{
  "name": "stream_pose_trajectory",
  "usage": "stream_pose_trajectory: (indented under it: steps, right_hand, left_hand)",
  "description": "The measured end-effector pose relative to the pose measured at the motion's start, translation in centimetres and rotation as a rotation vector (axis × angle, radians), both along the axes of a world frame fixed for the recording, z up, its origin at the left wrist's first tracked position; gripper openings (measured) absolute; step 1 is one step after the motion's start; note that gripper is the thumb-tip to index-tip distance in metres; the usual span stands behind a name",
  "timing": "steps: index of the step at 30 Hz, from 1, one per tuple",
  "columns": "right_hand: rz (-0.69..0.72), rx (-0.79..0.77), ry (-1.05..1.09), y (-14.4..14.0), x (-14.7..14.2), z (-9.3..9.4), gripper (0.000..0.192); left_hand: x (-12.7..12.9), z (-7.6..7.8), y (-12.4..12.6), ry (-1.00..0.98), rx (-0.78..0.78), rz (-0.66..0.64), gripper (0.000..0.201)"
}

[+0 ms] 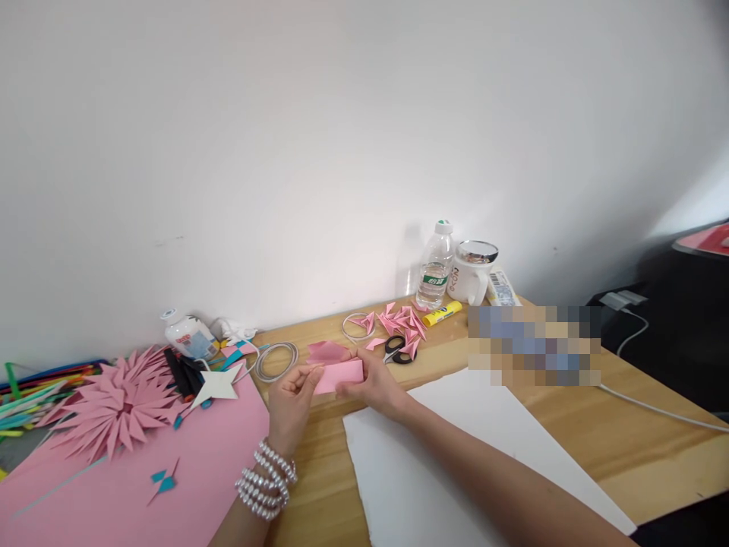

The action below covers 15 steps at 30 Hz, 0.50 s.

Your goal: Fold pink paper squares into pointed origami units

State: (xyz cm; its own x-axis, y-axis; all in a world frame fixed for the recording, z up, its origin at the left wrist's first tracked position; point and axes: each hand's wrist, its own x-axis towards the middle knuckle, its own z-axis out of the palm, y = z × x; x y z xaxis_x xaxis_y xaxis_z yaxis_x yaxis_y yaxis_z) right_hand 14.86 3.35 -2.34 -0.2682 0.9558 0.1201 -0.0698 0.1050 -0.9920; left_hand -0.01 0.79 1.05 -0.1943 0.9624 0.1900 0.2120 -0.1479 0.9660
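Both hands meet over the middle of the wooden worktop, each grasping one end of a folded pink paper strip. The left hand, with pearl bracelets around the wrist, has its grip pinched on the strip's left end; the right hand has its grip closed on the right end, fingers wrapped over the top edge. The strip is held just above the worktop, between a large pink sheet on the left side and a white sheet toward the near edge. Just behind the strip lies another loose pink piece. Toward the far edge sit black-handled scissors among small folded pink pieces, a yellow glue stick, a water bottle and a white mug. At the left edge a pink paper flower rests on the pink sheet, with a white paper star beside it.
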Motion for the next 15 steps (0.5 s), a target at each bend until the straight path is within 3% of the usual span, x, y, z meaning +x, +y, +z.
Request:
stream_pose_trajectory:
  steps: [9,15]
  right_hand:
    - [-0.02,0.054,0.041,0.32,0.03,-0.11,0.03]
    - [-0.066,0.095,-0.044,0.34,-0.02,-0.28,0.033]
  left_hand:
    - [0.16,0.03,0.02,-0.162,-0.184,-0.233,0.041]
    - [0.16,-0.05,-0.11,-0.053,-0.277,-0.231,0.033]
